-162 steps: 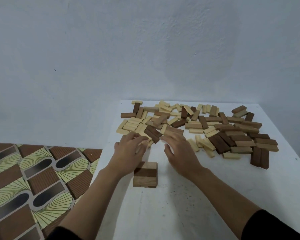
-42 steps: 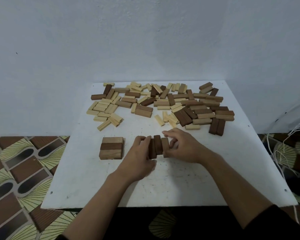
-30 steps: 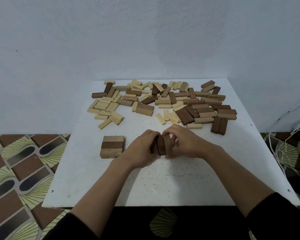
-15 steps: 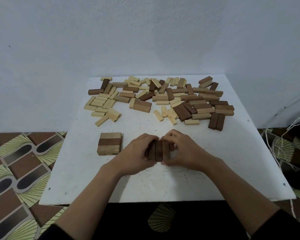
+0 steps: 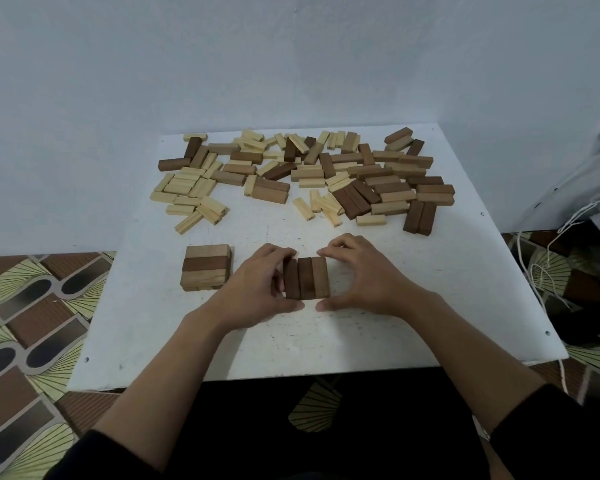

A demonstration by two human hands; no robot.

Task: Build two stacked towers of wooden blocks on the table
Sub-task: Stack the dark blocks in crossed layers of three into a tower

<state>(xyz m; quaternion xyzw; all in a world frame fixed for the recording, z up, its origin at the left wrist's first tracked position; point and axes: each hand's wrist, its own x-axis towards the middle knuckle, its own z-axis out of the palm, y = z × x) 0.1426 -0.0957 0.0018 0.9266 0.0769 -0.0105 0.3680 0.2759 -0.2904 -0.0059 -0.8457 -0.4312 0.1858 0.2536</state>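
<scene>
A row of 3 brown blocks (image 5: 306, 278) is lying flat, side by side and touching, on the white worktop (image 5: 326, 341). The left hand (image 5: 257, 289) is cupping the left side of this row, its fingers curling over the far ends of the blocks and its thumb pressing at the near ends. The right hand (image 5: 364, 282) is mirroring it on the right side of the row, fingertips at the far end and thumb at the near end, so both hands are clamping the row between them.

Well left of the row, a low stack (image 5: 205, 268) is sitting apart from both hands; its top layer is showing 3 blocks, a dark one between 2 lighter ones, and another layer is peeking out underneath.

Beyond the row, a wide scatter of loose blocks (image 5: 309, 174), pale, tan and dark brown, is lying across the far half of the worktop, up to a pale wall (image 5: 291, 64). Black sleeves (image 5: 551, 427) are covering the forearms nearer than the row. Far right of the row, a white cord (image 5: 541, 265) is hanging, and a patterned floor (image 5: 32, 323) is showing far left.
</scene>
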